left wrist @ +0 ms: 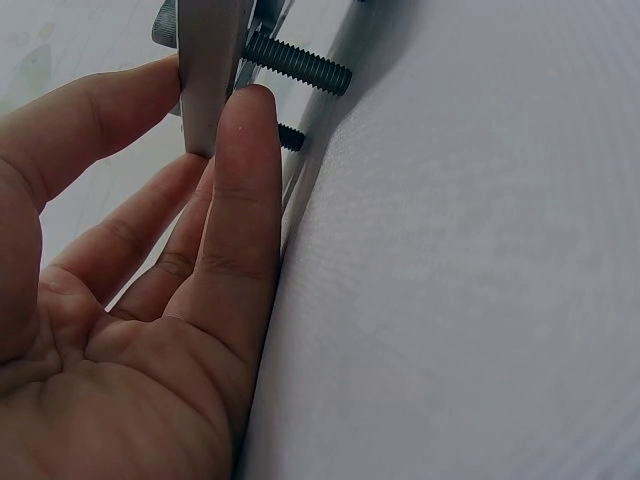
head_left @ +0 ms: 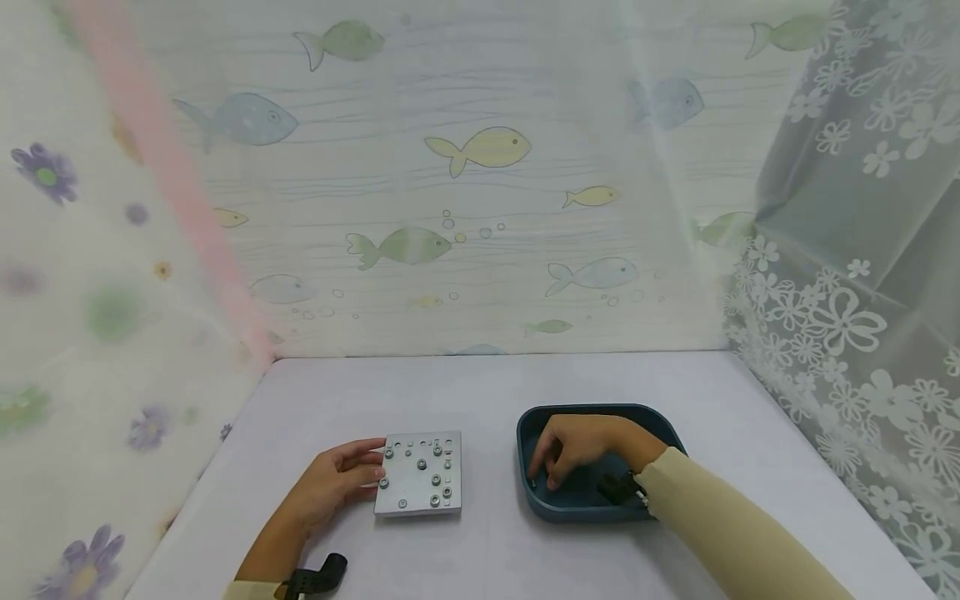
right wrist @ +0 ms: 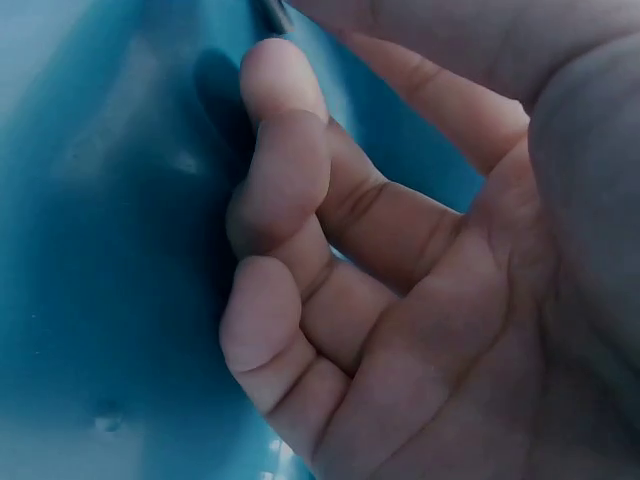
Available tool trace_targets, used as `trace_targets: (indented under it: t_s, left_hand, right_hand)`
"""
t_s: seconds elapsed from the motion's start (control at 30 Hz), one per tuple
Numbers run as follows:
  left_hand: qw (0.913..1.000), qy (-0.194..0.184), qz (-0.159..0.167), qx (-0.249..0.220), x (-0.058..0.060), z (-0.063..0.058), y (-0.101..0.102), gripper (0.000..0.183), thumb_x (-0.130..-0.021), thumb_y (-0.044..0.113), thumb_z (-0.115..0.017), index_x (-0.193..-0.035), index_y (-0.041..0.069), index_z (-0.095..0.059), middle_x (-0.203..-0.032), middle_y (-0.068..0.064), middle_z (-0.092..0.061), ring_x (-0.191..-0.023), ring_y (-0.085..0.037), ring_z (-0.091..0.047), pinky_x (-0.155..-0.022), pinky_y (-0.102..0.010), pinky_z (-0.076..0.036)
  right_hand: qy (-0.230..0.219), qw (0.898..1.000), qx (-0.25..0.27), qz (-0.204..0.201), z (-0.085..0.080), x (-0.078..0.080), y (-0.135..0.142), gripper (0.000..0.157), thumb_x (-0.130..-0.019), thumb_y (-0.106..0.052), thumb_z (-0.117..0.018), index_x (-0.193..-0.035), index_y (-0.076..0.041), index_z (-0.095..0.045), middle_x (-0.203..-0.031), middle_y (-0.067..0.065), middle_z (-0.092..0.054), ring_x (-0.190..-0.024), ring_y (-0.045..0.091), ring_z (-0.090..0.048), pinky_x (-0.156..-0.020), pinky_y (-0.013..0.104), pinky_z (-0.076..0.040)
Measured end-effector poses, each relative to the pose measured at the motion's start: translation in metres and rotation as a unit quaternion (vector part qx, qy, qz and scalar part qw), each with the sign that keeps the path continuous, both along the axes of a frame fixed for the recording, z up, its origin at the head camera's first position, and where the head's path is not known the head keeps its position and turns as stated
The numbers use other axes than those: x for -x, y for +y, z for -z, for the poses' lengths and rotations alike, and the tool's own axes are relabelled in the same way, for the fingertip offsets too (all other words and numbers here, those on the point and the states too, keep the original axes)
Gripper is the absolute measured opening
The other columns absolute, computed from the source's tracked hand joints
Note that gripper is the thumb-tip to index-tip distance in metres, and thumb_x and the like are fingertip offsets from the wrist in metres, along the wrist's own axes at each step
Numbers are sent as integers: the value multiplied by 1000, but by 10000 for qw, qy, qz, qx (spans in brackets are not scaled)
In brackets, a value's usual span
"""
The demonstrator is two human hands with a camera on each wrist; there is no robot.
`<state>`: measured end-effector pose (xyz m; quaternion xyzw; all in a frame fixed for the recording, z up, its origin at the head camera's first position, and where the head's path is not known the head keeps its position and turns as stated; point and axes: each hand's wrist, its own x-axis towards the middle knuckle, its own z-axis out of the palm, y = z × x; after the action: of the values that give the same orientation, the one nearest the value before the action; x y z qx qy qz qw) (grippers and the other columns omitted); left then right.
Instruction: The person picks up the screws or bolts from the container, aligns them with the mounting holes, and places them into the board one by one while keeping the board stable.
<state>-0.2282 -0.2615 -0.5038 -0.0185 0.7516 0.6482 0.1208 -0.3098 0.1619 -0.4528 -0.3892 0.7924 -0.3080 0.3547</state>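
Note:
My left hand [head_left: 330, 487] grips the left edge of a square silver metal plate [head_left: 405, 479]. Several socket-head screws stand in its top face, among bare holes. In the left wrist view, the thumb is on one side of the plate [left wrist: 205, 75] and fingers are on the other, where threaded screw shanks [left wrist: 300, 65] stick out. My right hand [head_left: 581, 446] reaches down into a dark blue tray [head_left: 527, 425], fingers bent. Close to its fingertips is a small metal piece [right wrist: 275, 15], mostly cut off in the right wrist view; whether it is pinched is unclear.
Both the plate and the tray are on a white-covered table [head_left: 487, 392], a gap between them. Behind hangs a fish-print curtain [head_left: 480, 200]. A flowered cloth [head_left: 90, 333] hangs at left and a lace curtain [head_left: 847, 333] at right.

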Motion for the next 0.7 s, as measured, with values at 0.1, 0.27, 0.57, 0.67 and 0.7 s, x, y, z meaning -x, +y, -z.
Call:
trace_targets:
  t_s: [0.1,0.27,0.57,0.67,0.7]
  left_hand:
    - [10000,-4,-46,-3,0,1,0,67,-89,20,-82,-149,8,-54,-139,-19,-60,-110,-25,-69,-87,-37,-64]
    - [9999,-6,-123,-25,2,3,0,66,-89,18,-83,-148,9,-55,-137,-18,-62,-110,-25,-70,-86,-37,-64]
    - [9999,-15,-129,-5,2,1,1,66,-88,18,-83,-148,9,-56,-136,-17,-63,-109,-25,-70,-86,-37,-64]
    - [9999,-25,-109,-12,2,0,1,66,-88,18,-83,-148,9,-56,-136,-18,-63,-109,-25,-70,-86,-37,-64]
    - [10000,-21,-93,-13,2,0,1,66,-88,18,-83,-148,9,-56,-136,-18,-62,-109,-25,-70,-86,-37,-64]
  right_hand:
    - [79,9999,-112,41,1,0,-2,22,-87,-8,-82,-107,-16,-82,-75,-4,-73,-66,2,-59,-60,16,-47]
    - [388,9984,-299,299,1,0,-2,19,-85,-9,-84,-100,-20,-83,-73,-6,-72,-63,3,-56,-58,18,-45]
    - [686,9953,-361,589,3,0,0,11,-83,-10,-86,-87,-19,-82,-72,-6,-72,-64,4,-58,-57,20,-47]
    - [756,9943,-397,632,3,0,-1,10,-83,-11,-86,-86,-20,-81,-72,-6,-72,-64,4,-58,-58,20,-47]
    - [774,9941,-410,638,3,-1,-1,10,-83,-12,-86,-85,-20,-81,-72,-6,-72,-64,4,-58,-58,20,-48]
